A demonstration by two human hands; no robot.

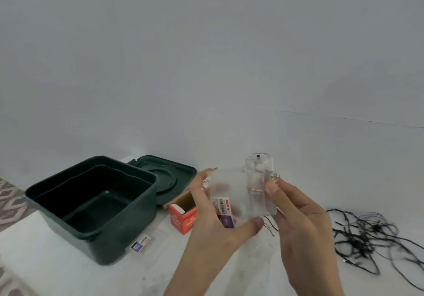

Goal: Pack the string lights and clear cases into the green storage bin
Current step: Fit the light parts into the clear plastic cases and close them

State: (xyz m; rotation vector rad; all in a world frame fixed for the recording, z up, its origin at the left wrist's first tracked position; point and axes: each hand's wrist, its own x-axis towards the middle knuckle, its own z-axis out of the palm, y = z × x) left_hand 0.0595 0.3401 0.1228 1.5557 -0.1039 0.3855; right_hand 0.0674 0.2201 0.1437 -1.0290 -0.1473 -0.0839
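Observation:
Both my hands hold up a clear plastic case over the white surface. My left hand grips its left side and bottom edge, thumb under it. My right hand pinches its right edge together with a thin wire of small lights wound round a clear battery holder. The dark green storage bin stands open at the left, nothing visible inside it. A tangle of black string lights lies loose at the right.
The bin's green lid lies upside down behind it. A small red carton stands open between the bin and my hands. A small labelled card lies by the bin's front corner. A patterned rug borders the far left.

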